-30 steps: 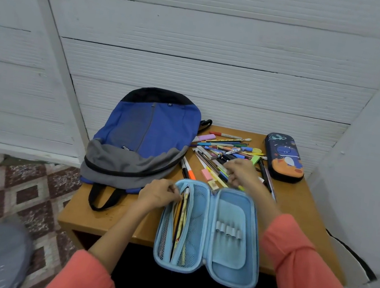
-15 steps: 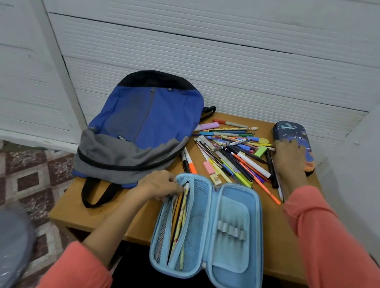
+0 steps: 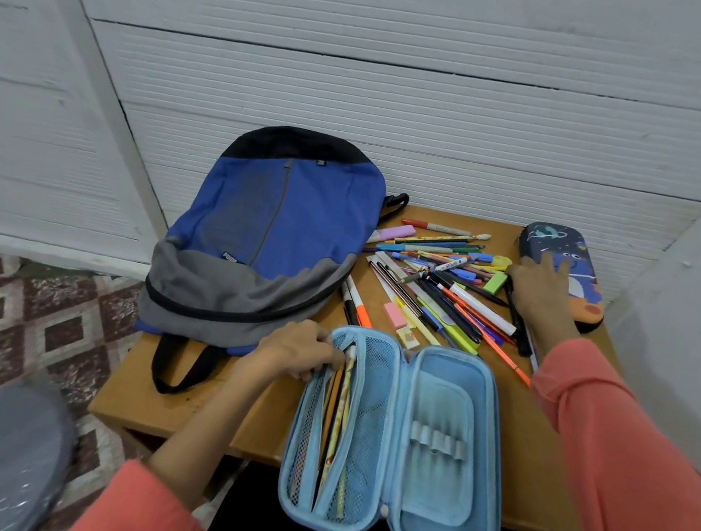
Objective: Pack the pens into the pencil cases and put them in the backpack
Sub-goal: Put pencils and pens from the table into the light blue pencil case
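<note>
head view, hands: my left hand (image 3: pixel 299 351) is curled on the top left rim of the open blue pencil case (image 3: pixel 439 451) and pinches the pocket edge, where some pencils already stand. my right hand (image 3: pixel 538 291) lies with straight, spread fingers on the dark pencil case (image 3: pixel 553 238) and grips nothing.
head view, pens: the pens (image 3: pixel 443 274) lie loose on the table (image 3: pixel 190 414), between the backpack (image 3: pixel 272 231) and the dark pencil case.
head view, key relation: the pile is just left of my right hand, beyond the open case. most pens point left-right or slanted. my right hand is nearer.
head view, change: one second ago my right hand was on the pile, now it is on the dark pencil case. my left hand has stayed.
</note>
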The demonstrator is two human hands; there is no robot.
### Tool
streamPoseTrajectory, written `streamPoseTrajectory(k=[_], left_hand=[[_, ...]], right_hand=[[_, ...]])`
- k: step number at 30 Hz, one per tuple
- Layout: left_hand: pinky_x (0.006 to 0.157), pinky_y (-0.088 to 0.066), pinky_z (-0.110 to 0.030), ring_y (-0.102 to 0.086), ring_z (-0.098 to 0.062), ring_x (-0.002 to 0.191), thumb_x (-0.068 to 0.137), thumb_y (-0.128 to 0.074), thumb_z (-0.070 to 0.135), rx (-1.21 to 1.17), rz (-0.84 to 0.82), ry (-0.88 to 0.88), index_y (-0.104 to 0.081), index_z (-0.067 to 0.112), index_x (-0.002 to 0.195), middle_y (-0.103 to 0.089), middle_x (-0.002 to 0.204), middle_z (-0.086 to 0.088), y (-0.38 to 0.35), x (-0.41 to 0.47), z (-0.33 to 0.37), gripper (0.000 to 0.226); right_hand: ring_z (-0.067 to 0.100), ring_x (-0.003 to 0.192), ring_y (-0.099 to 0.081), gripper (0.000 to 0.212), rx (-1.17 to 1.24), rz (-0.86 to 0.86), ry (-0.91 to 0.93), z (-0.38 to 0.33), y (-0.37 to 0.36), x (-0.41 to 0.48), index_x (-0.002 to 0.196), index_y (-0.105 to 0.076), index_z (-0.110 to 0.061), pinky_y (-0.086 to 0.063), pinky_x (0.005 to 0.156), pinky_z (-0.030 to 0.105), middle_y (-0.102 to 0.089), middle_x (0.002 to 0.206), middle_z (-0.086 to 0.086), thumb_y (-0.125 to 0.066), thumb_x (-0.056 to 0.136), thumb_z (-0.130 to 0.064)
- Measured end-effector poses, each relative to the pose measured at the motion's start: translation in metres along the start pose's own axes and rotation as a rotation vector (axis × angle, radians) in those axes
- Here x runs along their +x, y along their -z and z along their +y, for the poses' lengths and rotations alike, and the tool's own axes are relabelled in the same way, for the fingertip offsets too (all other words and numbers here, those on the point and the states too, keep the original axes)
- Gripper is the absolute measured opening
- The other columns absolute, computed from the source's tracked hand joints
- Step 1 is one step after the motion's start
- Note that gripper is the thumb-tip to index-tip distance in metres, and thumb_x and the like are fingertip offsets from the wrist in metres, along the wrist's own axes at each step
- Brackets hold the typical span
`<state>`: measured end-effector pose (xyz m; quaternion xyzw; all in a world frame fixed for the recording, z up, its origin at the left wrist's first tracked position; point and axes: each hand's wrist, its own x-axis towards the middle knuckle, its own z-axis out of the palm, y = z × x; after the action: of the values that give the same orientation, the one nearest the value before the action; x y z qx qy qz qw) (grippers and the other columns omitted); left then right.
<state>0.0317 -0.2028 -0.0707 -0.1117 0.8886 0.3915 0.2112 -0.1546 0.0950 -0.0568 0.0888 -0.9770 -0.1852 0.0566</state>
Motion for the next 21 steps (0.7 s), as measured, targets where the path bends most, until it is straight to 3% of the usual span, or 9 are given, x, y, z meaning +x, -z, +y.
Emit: streamPoseTrajectory(k=[4, 8, 12, 18, 21], left_hand=[[0.062, -0.049, -0.028, -0.055, -0.012, 0.058, 0.083, -0.068, 0.024, -0.019, -0.007, -0.010, -0.059, 0.019, 0.074, -0.059, 0.065, 0.004, -0.0001, 0.0006, -0.0010, 0.014], [0.061, -0.048, -0.027, -0.054, -0.012, 0.059, 0.082, -0.069, 0.023, -0.026, -0.002, -0.014, -0.059, 0.020, 0.074, -0.059, 0.065, 0.004, -0.0012, 0.0007, -0.0027, 0.014], [0.064, -0.048, -0.030, -0.056, -0.014, 0.063, 0.081, -0.068, 0.026, -0.014, 0.001, -0.012, -0.059, 0.020, 0.074, -0.063, 0.071, 0.000, -0.0016, 0.0018, -0.0040, 0.013], [0.060, -0.047, -0.027, -0.055, -0.014, 0.060, 0.080, -0.068, 0.026, -0.013, 0.023, -0.009, -0.059, 0.020, 0.070, -0.064, 0.072, -0.002, -0.0028, 0.0046, -0.0050, 0.015], [0.060, -0.047, -0.028, -0.055, -0.014, 0.061, 0.081, -0.068, 0.027, -0.025, 0.019, -0.015, -0.060, 0.020, 0.071, -0.067, 0.075, -0.002, -0.0038, 0.0056, -0.0068, 0.015]], right_hand=[[0.033, 0.130, -0.035, 0.039, 0.032, 0.011, -0.011, -0.0025, -0.0022, 0.0010, 0.130, -0.051, -0.019, -0.022, 0.111, 0.055, -0.055, 0.128, 0.007, -0.047, 0.093, -0.005], [0.032, 0.130, -0.035, 0.037, 0.016, 0.005, -0.022, -0.0018, -0.0023, -0.0019, 0.127, -0.049, -0.018, -0.021, 0.111, 0.053, -0.066, 0.114, 0.008, -0.049, 0.092, -0.006], [0.030, 0.129, -0.036, 0.032, -0.002, 0.016, -0.029, -0.0018, -0.0048, -0.0028, 0.122, -0.054, -0.019, -0.021, 0.112, 0.051, -0.067, 0.111, 0.004, -0.053, 0.091, -0.009], [0.031, 0.134, -0.032, 0.028, -0.010, -0.019, -0.036, -0.0052, -0.0064, -0.0030, 0.117, -0.060, -0.015, -0.022, 0.111, 0.054, -0.058, 0.122, 0.004, -0.058, 0.090, -0.011], [0.034, 0.133, -0.032, 0.028, 0.110, -0.033, -0.049, -0.0010, -0.0077, 0.0000, 0.119, -0.059, -0.010, -0.024, 0.110, 0.052, -0.053, 0.127, 0.011, -0.056, 0.091, -0.012]])
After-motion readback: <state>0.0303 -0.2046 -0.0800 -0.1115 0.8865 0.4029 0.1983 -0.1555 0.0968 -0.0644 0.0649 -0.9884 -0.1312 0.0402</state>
